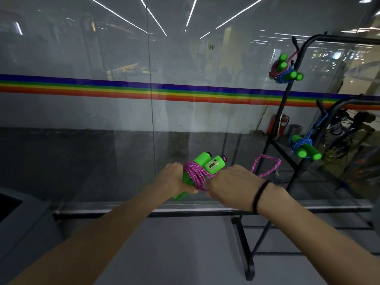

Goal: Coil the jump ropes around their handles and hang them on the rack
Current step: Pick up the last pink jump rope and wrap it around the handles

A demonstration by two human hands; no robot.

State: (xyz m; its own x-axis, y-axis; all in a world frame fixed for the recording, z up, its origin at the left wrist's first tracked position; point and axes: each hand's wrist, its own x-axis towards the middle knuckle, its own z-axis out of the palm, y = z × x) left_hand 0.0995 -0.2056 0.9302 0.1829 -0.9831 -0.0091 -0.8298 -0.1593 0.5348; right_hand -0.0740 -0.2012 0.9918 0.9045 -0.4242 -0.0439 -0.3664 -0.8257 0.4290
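My left hand (174, 177) grips a pair of green jump-rope handles (207, 163) held together, with pink rope (196, 174) coiled around them. My right hand (230, 184), a black band on its wrist, pinches the pink rope just beside the coil. A free loop of the pink rope (266, 164) sticks out to the right past my right hand. On the black rack (287, 112) at the right hang three coiled ropes: a pink one (278, 65) and a blue one (292, 76) near the top, and another blue one (304, 147) lower down.
A glass wall with a rainbow stripe (144, 89) stands straight ahead, its metal sill (185, 210) at floor level. The rack's black base bars (244, 239) reach toward me across the grey floor. A dark grey box (18, 219) sits at the lower left.
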